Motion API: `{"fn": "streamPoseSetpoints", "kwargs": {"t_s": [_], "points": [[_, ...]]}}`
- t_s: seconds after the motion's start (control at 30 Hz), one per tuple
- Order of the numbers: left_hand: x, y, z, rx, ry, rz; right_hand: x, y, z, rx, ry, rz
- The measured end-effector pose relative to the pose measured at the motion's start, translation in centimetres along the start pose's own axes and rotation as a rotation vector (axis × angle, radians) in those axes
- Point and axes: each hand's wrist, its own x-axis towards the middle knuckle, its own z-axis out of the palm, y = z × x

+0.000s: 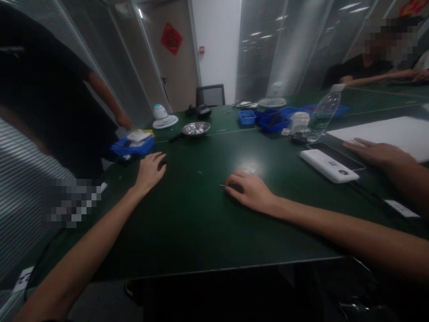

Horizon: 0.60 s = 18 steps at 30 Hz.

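My right hand (250, 191) rests low over the dark green table (187, 223), thumb and forefinger pinched together. A thin, pale, needle-like piece (222, 185) sticks out to the left from the fingertips; its exact kind is too small to make out. To the left, my left hand (150, 171) lies on the table with fingers curved and apart, holding nothing. Between the hands, a little farther away, are tiny green bits (199, 172). A blue tray (132, 145) with white packets stands just beyond my left hand.
A metal pan (196, 129) with small items sits at the back. On the right are a white power bank (329, 165), a phone (335, 155), a water bottle (325, 114), blue bins (274, 123) and another person's hand (378, 152) by white paper (385, 132). A person (50, 89) stands at left.
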Motion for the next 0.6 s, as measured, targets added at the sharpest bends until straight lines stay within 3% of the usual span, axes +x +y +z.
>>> {"fn": "streamPoseSetpoints", "kwargs": {"t_s": [0.13,0.23,0.47,0.6], "points": [[-0.4,6.2,1.3,-0.191,-0.217,0.288,0.0,-0.1,0.0,0.003,0.006,-0.004],[-0.5,9.0,2.3,-0.232,-0.284,0.370,0.0,-0.2,0.1,-0.012,0.019,-0.006],[-1.0,9.2,2.2,-0.283,-0.256,0.320,0.0,-0.3,-0.1,0.004,0.004,-0.012],[-0.6,8.1,1.8,-0.344,-0.197,0.174,0.0,-0.4,-0.2,0.008,-0.004,-0.013]]}}
